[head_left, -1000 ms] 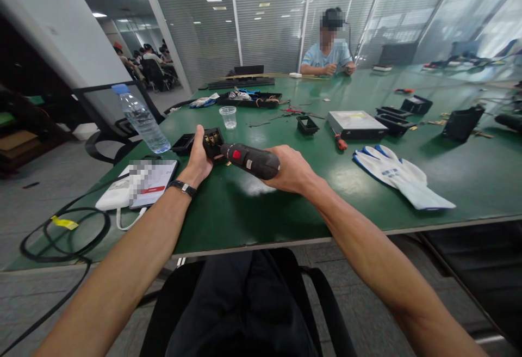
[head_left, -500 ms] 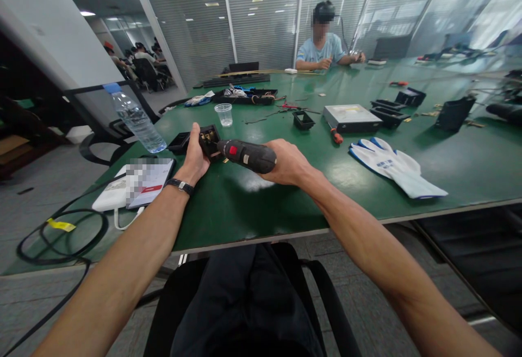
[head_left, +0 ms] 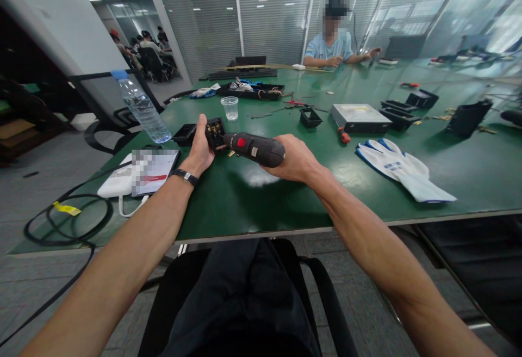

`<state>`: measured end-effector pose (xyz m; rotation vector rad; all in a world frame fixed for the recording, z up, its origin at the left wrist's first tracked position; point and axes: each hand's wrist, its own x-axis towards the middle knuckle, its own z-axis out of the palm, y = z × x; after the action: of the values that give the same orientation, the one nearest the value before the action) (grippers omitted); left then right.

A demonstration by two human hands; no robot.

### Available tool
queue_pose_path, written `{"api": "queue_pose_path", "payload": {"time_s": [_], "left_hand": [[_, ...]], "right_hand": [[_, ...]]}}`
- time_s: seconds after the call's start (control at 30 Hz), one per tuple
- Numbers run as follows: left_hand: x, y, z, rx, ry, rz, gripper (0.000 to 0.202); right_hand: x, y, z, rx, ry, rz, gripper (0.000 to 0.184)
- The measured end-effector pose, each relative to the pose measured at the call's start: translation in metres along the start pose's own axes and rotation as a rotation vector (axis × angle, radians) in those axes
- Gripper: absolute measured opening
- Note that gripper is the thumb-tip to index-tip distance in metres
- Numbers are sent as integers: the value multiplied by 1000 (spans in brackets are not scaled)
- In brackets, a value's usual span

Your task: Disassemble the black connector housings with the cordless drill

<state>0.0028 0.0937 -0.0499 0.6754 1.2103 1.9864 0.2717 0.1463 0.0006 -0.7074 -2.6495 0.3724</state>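
Left hand: curled around open black plastic box with brass-coloured fittings, above green counter.
Right hand: wrapped around black power screwdriver with red button, nose at box.
Change: hardly any; work seemingly continues at one spot.

Two hands, centre; one drill, centre; one held case, left of centre; one bottle, upper left; one cup, upper centre; one drive, right of centre; one glove, right; one co-worker, upper right
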Motion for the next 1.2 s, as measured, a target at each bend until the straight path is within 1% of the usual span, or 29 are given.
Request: {"api": "queue_pose_path", "payload": {"time_s": [0.17, 0.33, 0.5, 0.67, 0.87, 1.07, 1.2], "left_hand": [[2, -1, -1, -47, -12, -18, 66], [1, -1, -1, -59, -4, -1, 63], [2, -1, -2, -54, -22, 9, 62], [2, -1, -1, -65, -13, -2, 62], [0, 1, 0, -41, -4, -7, 61], [2, -1, -2, -25, -17, 23, 60], [2, -1, -3, -26, -7, 13, 61]], "right_hand": [[-1, 0, 1, -22, 4, -2, 19], [0, 0, 2, -42, 38, 24, 23], [0, -1, 2, -37, 10, 14, 20], [0, -1, 2, -22, 22, 10, 20], [0, 0, 1, -23, 5, -6, 19], [0, 0, 2, -24, 23, -4, 20], [0, 0, 2, -24, 15, -10, 20]]}}
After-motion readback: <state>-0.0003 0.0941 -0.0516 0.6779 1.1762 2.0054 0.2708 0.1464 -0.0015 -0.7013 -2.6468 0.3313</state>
